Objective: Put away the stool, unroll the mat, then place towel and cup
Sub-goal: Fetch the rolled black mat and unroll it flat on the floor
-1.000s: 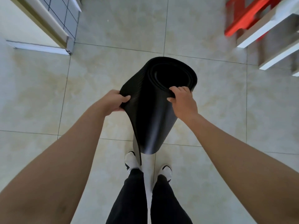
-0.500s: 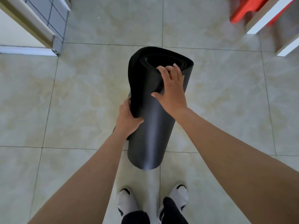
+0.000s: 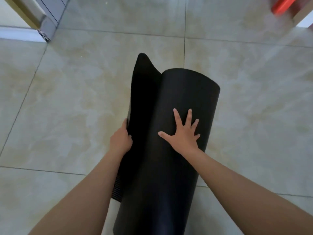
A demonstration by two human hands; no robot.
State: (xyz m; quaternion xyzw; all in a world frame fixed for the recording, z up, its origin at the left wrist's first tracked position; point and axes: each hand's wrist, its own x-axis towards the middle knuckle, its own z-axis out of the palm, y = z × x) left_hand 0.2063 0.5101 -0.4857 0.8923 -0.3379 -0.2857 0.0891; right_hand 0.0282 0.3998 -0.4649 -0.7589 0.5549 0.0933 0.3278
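The black rolled mat [image 3: 184, 92] lies lengthwise in front of me on the tiled floor, its far end pointing away. Its loose outer flap has peeled off to the left of the roll. My left hand [image 3: 120, 140] grips the edge of that flap. My right hand [image 3: 183, 133] rests flat on top of the roll with fingers spread. A blurred corner of the red stool [image 3: 282, 5] shows at the top right. No towel or cup is in view.
Beige marble-look floor tiles [image 3: 76, 99] surround the mat. A door frame and grey tiled wall corner [image 3: 44, 22] stand at the top left. A pale shelf board [image 3: 303, 12] sits by the red stool at the top right.
The mat went from standing upright to lying low along the floor. My right hand left the top rim and now lies flat on the roll. My left hand holds the loosened flap.
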